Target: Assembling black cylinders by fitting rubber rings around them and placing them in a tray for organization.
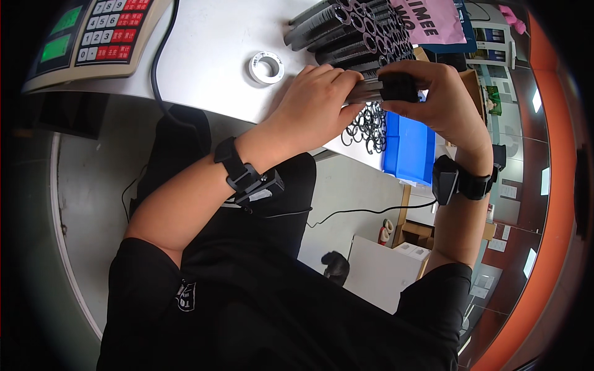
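In front of me my left hand (318, 105) is closed around a grey, metallic-looking rod (365, 93). My right hand (448, 102) grips the black piece (398, 87) at the rod's right end between thumb and fingers. The hands hide part of the rod, and I cannot tell whether the black piece is a sleeve or stacked rings. Loose black open rings (369, 130) lie scattered on the white table just below the rod. Behind the hands a pile of long black tube-like bundles (346, 31) shows round, hollow ends.
A white tape roll (266, 68) lies on the white table (213, 77). At the left stands a digital scale (93, 40), with a black cable (156, 74) beside it. A blue tray (408, 148) is near the right edge. A pink package (430, 25) sits behind the bundles.
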The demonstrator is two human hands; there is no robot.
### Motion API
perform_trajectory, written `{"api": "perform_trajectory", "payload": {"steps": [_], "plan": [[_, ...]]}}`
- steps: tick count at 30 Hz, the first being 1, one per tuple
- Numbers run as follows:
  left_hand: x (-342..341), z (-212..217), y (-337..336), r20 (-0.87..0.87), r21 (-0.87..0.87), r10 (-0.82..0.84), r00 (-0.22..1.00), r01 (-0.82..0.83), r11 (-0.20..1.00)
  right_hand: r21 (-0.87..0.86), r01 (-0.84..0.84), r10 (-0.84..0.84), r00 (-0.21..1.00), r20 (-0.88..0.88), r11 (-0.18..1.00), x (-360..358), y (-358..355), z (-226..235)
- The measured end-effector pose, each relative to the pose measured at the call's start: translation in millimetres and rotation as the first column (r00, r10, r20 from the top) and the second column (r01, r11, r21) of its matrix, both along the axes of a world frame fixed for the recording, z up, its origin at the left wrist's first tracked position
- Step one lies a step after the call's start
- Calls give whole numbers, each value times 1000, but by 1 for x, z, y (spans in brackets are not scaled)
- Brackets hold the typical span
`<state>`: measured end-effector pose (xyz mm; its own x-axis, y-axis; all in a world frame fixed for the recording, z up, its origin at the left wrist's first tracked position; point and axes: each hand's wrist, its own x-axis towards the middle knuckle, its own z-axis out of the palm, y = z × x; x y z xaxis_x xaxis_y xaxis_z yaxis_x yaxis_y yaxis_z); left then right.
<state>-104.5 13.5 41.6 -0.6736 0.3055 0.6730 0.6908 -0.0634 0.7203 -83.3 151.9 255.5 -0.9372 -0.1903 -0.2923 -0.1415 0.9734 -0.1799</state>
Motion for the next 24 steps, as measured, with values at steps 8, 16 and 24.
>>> {"api": "perform_trajectory", "payload": {"steps": [8, 16, 24], "plan": [[1, 0, 0, -21, 2, 54, 998, -54, 999, 26, 21, -22, 998, 58, 999, -7, -2, 1], [1, 1, 2, -8, -4, 49, 999, -49, 999, 35, -52, 52, 999, -2, 998, -3, 0, -1], [1, 0, 4, -3, 14, 35, 999, -35, 999, 182, 137, -149, 988, 53, 974, -4, -11, 0]]}}
